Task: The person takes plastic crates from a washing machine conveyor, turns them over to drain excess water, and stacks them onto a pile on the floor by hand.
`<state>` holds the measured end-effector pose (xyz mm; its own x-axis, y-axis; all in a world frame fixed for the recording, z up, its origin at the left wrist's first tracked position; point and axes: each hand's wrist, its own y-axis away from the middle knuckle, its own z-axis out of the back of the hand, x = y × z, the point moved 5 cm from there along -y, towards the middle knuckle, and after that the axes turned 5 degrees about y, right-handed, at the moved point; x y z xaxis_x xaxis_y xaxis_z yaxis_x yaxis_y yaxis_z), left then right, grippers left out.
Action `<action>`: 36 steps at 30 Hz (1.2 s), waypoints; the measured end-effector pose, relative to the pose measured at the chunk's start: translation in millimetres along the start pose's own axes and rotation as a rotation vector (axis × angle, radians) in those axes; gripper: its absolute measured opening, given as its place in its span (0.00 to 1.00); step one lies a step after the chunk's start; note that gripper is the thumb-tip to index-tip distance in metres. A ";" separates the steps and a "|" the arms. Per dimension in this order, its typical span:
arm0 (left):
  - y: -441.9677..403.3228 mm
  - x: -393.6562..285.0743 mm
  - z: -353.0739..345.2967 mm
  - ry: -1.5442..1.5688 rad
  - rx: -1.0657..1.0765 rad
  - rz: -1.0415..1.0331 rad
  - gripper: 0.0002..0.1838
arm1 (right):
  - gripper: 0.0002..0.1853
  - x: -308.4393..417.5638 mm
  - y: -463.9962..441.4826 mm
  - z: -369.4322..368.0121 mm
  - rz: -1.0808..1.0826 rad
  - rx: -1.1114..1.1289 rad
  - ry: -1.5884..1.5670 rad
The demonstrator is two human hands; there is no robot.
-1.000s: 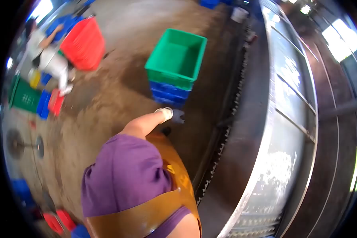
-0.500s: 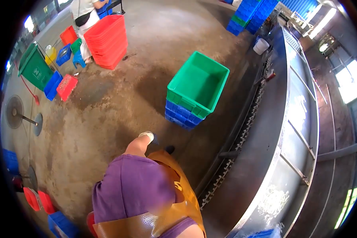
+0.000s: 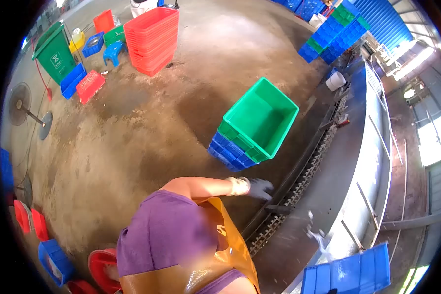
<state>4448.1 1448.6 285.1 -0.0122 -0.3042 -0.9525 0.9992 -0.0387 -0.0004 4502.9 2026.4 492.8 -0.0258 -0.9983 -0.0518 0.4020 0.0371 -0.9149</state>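
My left hand [image 3: 261,188], in a grey glove with a pale cuff, reaches out over the floor beside the conveyor trough. Its fingers are stretched out and slightly blurred, with nothing in them. At the bottom right a blue crate [image 3: 348,272] is tilted at the side of the metal trough [image 3: 328,181]. Only a small dark bit of my right hand [image 3: 332,291] shows at the crate's lower edge, where it seems to grip; the fingers are mostly hidden. Pale bits and splashes fly above the trough near the crate. An orange apron [image 3: 235,245] covers my front.
Ahead stands a green crate [image 3: 259,117] on blue crates [image 3: 230,152]. Stacked red tubs [image 3: 152,41], a green wheeled bin [image 3: 56,56] and a fan [image 3: 22,105] are at left. Tall crate stacks [image 3: 333,34] and a white bucket [image 3: 335,81] stand beyond the trough.
My left hand has swung from hanging low toward the right, out to the trough's edge. The blue crate has risen further into view at bottom right, and bits now scatter over the trough.
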 end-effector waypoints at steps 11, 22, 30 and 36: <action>-5.4 -229.9 -92.3 0.587 0.239 -0.008 0.37 | 0.16 312.0 -31.1 2.4 0.091 0.427 0.368; -58.3 -44.4 -45.3 1.000 -0.493 0.222 0.17 | 0.19 375.8 -12.4 8.7 0.173 0.325 -0.441; -58.6 20.8 77.0 0.982 -1.060 0.393 0.21 | 0.23 192.0 50.7 -29.6 -0.273 0.675 -0.039; -60.5 101.7 107.4 0.926 -1.403 0.479 0.26 | 0.31 150.0 89.9 -49.0 -0.290 0.770 0.248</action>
<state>4382.4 1317.8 220.9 -0.2086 0.5744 -0.7916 0.1862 0.8179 0.5444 4490.3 1882.2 383.2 -0.3869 -0.9217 -0.0265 0.8554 -0.3480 -0.3836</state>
